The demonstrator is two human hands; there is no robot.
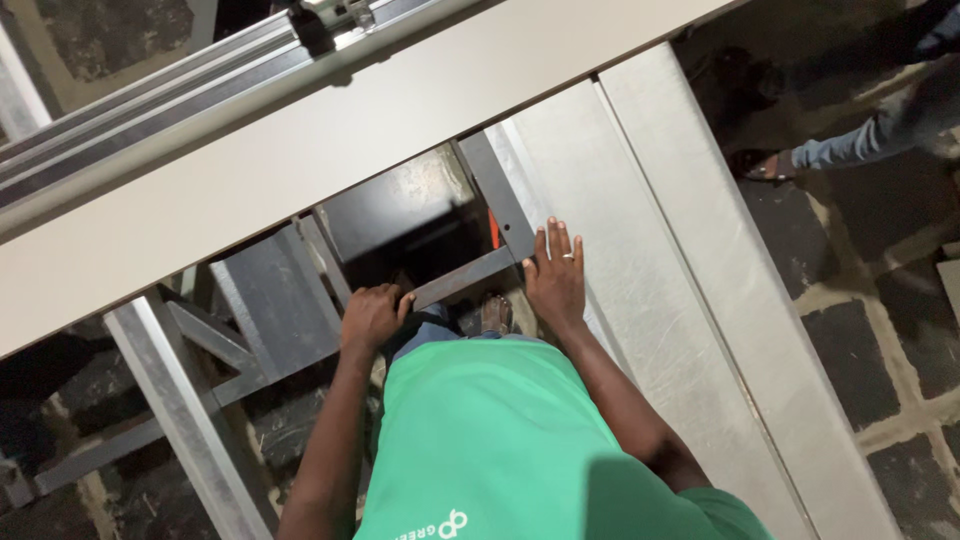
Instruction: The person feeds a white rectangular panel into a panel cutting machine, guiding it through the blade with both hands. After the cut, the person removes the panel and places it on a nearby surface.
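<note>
Person in a green shirt [500,440] stands at a metal saw worktop [640,250], seen from above. Landmark: the dark crossbar [462,279] of the machine frame, running slantwise just in front of the person's waist

Left hand [372,315] is curled shut around the lower-left end of the crossbar, fingers wrapped over its top edge, knuckles up. Right hand [556,277] lies flat and open at the upper-right end of the crossbar, palm down, fingers spread and pointing away from the body, resting on the worktop edge where it meets the bar; it grips nothing. A ring [568,256] shows on one finger

Beyond the crossbar is a dark open well in the frame, with a small orange part [493,229] at its right side. A long pale board [330,150] lies across above the well, spanning the view from lower left to upper right. Past the board, further from the crossbar, an aluminium rail [150,110] runs parallel to it. Left of the crossbar, grey steel frame members [270,300] slope down toward the floor. Below the crossbar, a sandalled foot [497,314] of the person shows between the arms

Far right of the crossbar, on the dark paved floor [880,340], another person's leg in jeans [850,145] and sandal, well apart from the worktop
</note>
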